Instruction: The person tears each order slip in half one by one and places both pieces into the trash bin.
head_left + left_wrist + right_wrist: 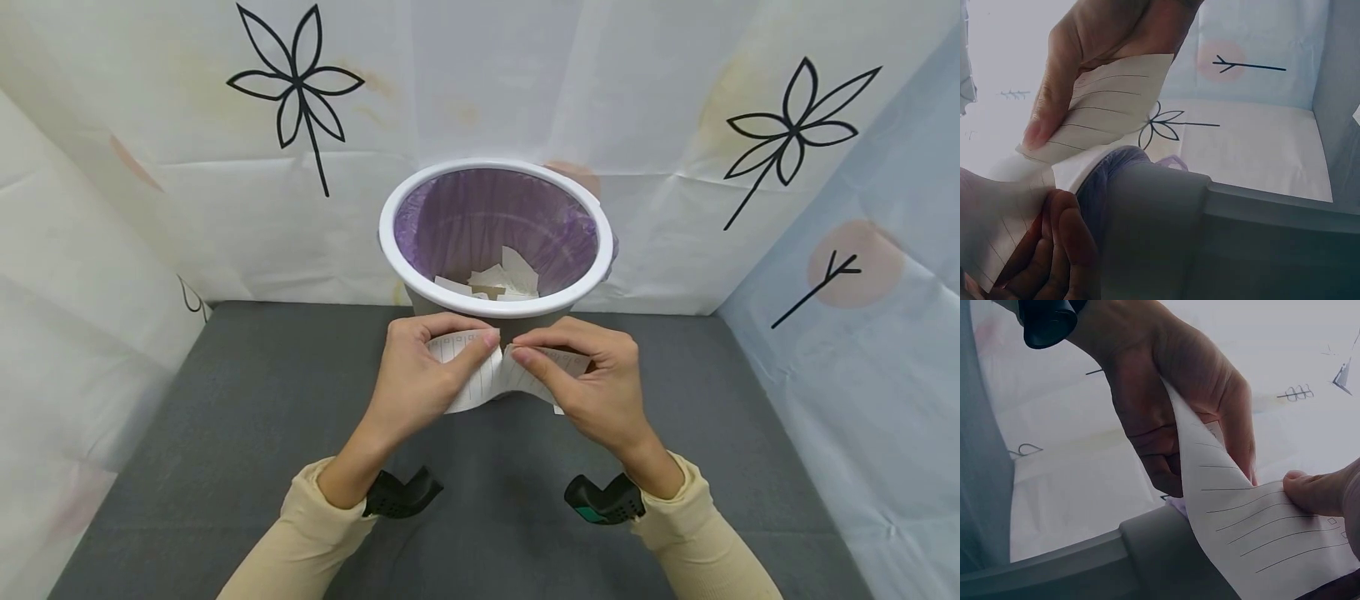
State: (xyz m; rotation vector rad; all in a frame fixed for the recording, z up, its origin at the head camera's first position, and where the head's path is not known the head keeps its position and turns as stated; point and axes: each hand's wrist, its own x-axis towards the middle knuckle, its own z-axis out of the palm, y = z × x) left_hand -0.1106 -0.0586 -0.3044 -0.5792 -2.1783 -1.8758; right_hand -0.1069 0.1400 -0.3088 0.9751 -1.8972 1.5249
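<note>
Both hands hold a lined sheet of paper with small printed boxes, in front of the bin in the head view. My left hand pinches its left part between thumb and fingers. The right part is pinched by my right hand, thumb on top. A split runs down from the top edge between the two thumbs, and the halves still join lower down. In the right wrist view the paper bends along its length. Its far part is partly hidden by the fingers.
A bin with a white rim and a purple liner stands behind the hands. Several paper scraps lie inside it. Dark cloth covers the table. Patterned white sheeting rises behind and at both sides.
</note>
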